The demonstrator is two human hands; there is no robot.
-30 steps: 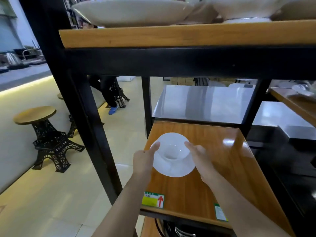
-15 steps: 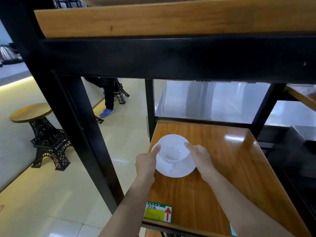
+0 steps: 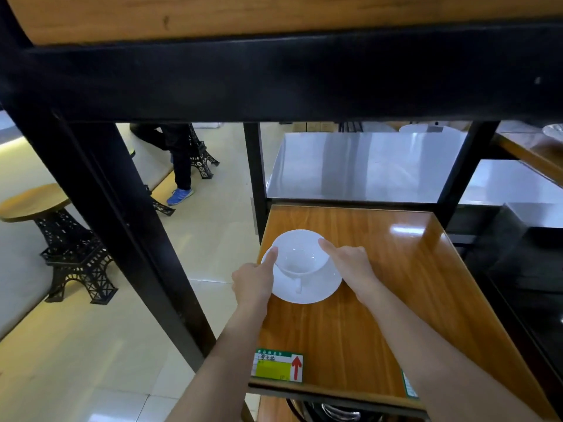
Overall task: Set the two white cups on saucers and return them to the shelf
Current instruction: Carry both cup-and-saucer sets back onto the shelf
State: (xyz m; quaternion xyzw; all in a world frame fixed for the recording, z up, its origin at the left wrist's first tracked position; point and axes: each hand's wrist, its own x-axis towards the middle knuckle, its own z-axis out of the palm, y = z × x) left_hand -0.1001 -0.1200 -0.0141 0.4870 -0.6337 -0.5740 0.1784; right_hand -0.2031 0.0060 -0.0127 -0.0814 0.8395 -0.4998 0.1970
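Observation:
A white cup (image 3: 300, 258) stands upright on a white saucer (image 3: 316, 292), at the left side of a glossy wooden shelf board (image 3: 380, 284). The cup's handle points toward me. My left hand (image 3: 254, 280) holds the saucer's left edge, thumb on the cup's rim. My right hand (image 3: 347, 264) holds the right edge, with a finger against the rim. The saucer looks to be on or just above the board. Only one cup and saucer are in view.
A black frame beam (image 3: 280, 71) and the wooden shelf above it run close over my head. A black post (image 3: 115, 214) stands left of the board. A price label (image 3: 278, 365) marks its front edge. Left on the tiled floor are tower-shaped stools (image 3: 65, 239) and a person's legs (image 3: 178, 172).
The view has dipped and come closer under the upper shelf, whose bowls have left the frame. Both hands have kept hold of the cup and saucer at the same place on the board.

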